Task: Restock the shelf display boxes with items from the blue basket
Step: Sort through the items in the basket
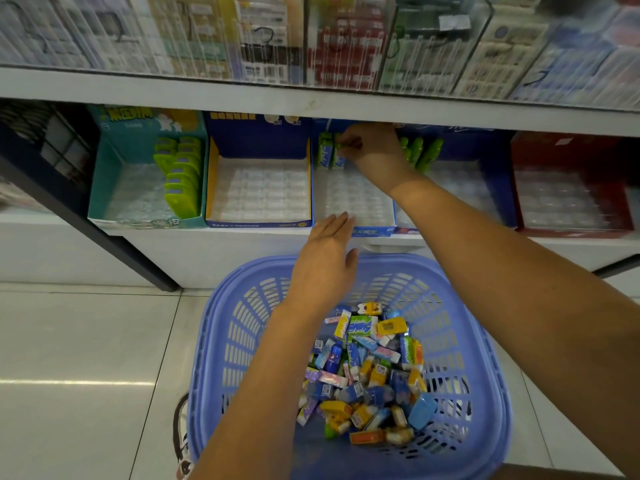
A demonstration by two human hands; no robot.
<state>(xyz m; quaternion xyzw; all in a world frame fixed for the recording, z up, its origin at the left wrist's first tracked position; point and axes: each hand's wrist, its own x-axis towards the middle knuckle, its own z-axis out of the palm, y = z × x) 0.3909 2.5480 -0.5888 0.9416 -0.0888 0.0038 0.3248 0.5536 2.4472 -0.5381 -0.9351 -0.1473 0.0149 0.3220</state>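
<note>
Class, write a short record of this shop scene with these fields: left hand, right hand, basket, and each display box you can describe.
left hand: open, fingers straight, above the far rim of the blue basket
right hand: pinches a green pack at the back of the blue box
blue basket: on the floor, mixed small packs inside
yellow-lined box: only a clear tray shows
teal box: green items along its right side

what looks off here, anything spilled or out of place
Nothing is spilled or damaged. The only untidy part is the mixed heap of small packets in the blue basket, lying at all angles. On the shelf, the green packets that the right hand pinches stand upright in their display box.
</note>
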